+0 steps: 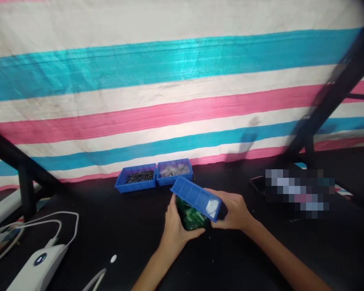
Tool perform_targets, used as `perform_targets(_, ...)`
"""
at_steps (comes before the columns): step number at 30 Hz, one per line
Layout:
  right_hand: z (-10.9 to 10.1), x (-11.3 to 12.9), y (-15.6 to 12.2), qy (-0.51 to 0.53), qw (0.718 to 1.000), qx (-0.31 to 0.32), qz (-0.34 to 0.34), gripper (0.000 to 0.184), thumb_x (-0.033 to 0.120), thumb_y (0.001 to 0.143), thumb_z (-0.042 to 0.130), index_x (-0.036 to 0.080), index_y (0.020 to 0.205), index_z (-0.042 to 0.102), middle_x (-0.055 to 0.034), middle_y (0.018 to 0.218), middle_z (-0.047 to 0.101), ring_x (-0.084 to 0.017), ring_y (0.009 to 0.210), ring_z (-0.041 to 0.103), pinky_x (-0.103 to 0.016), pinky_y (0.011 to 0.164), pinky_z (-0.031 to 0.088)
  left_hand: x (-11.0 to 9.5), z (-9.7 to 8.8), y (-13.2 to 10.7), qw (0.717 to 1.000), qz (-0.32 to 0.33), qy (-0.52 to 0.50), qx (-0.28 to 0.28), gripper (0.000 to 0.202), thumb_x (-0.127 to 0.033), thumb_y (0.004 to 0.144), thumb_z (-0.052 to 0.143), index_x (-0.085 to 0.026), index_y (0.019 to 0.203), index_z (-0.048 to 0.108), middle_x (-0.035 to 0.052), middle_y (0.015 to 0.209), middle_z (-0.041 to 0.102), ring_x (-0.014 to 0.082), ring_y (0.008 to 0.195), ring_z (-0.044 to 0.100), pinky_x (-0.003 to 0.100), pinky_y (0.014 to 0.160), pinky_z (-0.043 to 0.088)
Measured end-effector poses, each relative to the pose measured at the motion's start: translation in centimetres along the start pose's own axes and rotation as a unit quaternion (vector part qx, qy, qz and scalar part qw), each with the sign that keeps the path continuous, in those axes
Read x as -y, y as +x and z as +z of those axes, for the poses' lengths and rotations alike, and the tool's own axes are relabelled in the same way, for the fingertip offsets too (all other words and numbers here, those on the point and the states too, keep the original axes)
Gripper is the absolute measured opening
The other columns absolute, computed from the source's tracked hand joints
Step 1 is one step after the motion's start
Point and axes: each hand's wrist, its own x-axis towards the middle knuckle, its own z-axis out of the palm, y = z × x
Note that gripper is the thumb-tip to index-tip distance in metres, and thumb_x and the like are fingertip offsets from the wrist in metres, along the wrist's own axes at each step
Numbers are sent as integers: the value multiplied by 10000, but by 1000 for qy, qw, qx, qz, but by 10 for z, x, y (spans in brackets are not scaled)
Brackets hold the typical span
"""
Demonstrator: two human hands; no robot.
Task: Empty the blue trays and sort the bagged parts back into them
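My left hand point(175, 230) is closed around a dark green, shiny item point(191, 216) with lighter green pieces showing; whether it is a bag or a container I cannot tell. In my right hand point(234, 209) is a small blue plastic bin point(191, 195), tilted over the green item, with a white patch at its right end. My fingers and the bin hide part of the green item. Just behind stand two more blue bins: the left bin point(120, 185) holds dark screw-like pieces, and the right bin point(173, 180) holds clear or whitish small packets.
A white device with a round display point(50, 262) lies at the front left, with white cables point(69, 214) running from it. A phone-like object point(257, 185) lies on the right beside a blurred-out patch. Dark metal struts point(330, 101) flank the black table point(109, 226) before a striped sheet point(170, 109).
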Motion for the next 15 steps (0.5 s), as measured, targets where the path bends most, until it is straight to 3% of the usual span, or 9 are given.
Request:
perform_targets(8, -6, -2, -1, 15, 995, -90, 48, 676, 332, 564, 677, 232, 1212, 509, -50, 1132, 637, -251, 948, 638, -339, 850, 501, -11, -7, -1, 1000, -9, 4, 22, 1267, -500, 469, 767, -193, 1412, -22, 186, 1350, 328, 373, 1217, 370, 553, 971, 307)
perform_targets(15, -11, -8, -2, 52, 962, -211, 164, 510, 302, 610, 626, 201, 1106, 563, -68, 1004, 672, -259, 842, 649, -356, 786, 515, -19, -10, -2, 998, -42, -35, 36, 1227, -460, 490, 774, -229, 1417, 4, 172, 1338, 344, 383, 1211, 371, 579, 970, 282)
